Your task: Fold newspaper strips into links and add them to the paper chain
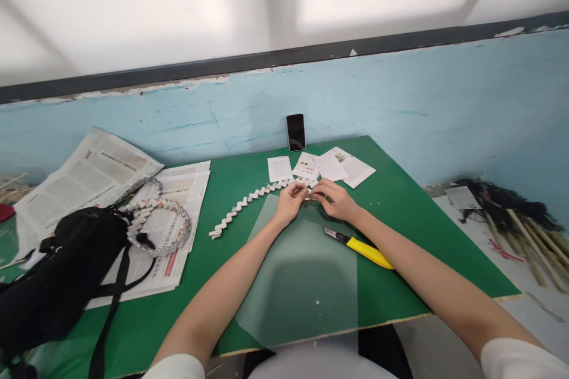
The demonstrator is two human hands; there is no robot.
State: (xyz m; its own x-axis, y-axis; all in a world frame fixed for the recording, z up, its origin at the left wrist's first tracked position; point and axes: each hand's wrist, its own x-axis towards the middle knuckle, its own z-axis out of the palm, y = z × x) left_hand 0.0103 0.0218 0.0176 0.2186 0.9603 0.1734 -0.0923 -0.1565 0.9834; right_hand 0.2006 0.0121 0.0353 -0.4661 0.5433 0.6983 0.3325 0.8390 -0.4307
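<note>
My left hand (292, 200) and my right hand (335, 198) meet above the green table, fingertips pinched together. Between them is a small, pale paper piece (310, 195), mostly hidden by the fingers. Just behind the hands ends a zigzag chain of folded paper (242, 204), which curves away to the left across the table; whether it joins the piece I cannot tell. Nearest my right forearm lies a utility knife (367, 251) with a yellow handle, its blade out. Beneath the hands spreads a clear sheet (306, 284).
Paper sheets (329, 166) lie behind the hands, with a phone (296, 132) leaning on the wall. At left, a coiled folded-paper chain (180, 237) and a black bag (66, 272) rest on newspapers (102, 166). The table's right edge (444, 219) drops to a cluttered floor.
</note>
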